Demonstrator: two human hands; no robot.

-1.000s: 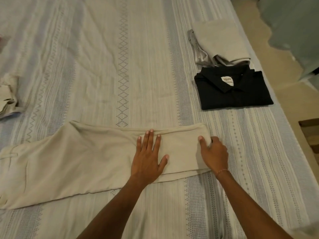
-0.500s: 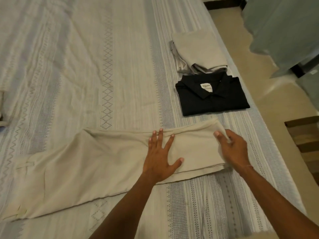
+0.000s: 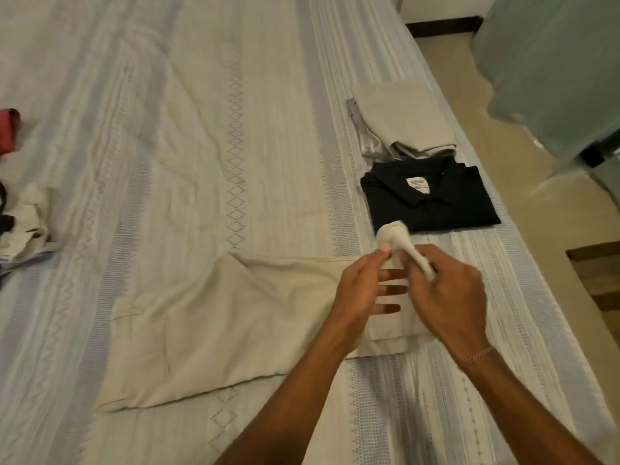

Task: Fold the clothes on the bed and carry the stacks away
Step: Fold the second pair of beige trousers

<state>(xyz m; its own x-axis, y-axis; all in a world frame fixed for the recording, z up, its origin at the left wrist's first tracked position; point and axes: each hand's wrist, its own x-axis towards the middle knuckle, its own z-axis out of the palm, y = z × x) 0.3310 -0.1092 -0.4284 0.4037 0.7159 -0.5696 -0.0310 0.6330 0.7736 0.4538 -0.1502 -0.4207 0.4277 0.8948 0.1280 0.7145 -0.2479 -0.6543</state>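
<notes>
Striped pale bedding [image 3: 188, 135] is covering the bed and filling most of the head view, with tan floor [image 3: 523, 209] running along its right edge and a grey-green curtain or cloth [image 3: 553, 62] hanging at the far right.

Beige trousers [image 3: 218, 323] are lying flat across the near middle of the bed, waist end to the left and leg end folded over to the right, under the hands. The right hand [image 3: 449, 297] is pinching the trouser hem [image 3: 399, 243] between curled fingers and thumb and lifting it off the bed, so that the cloth is standing up in a rolled tip just near of the black shirt. A thin bracelet [image 3: 481, 354] is sitting on that wrist. The left hand [image 3: 362, 286] is hovering beside it with fingers spread and straight, pointing right over the folded leg; its thumb is touching the raised hem, though whether it is gripping the cloth I cannot tell.

Farther right, a folded black shirt [image 3: 432, 206] with a white neck label is lying near the bed's edge, and a folded beige garment [image 3: 399, 119] is lying just beyond it, touching its far side. At the left edge, a heap of unfolded clothes [image 3: 23, 229] is waiting, with something red [image 3: 8, 132] farther away.
</notes>
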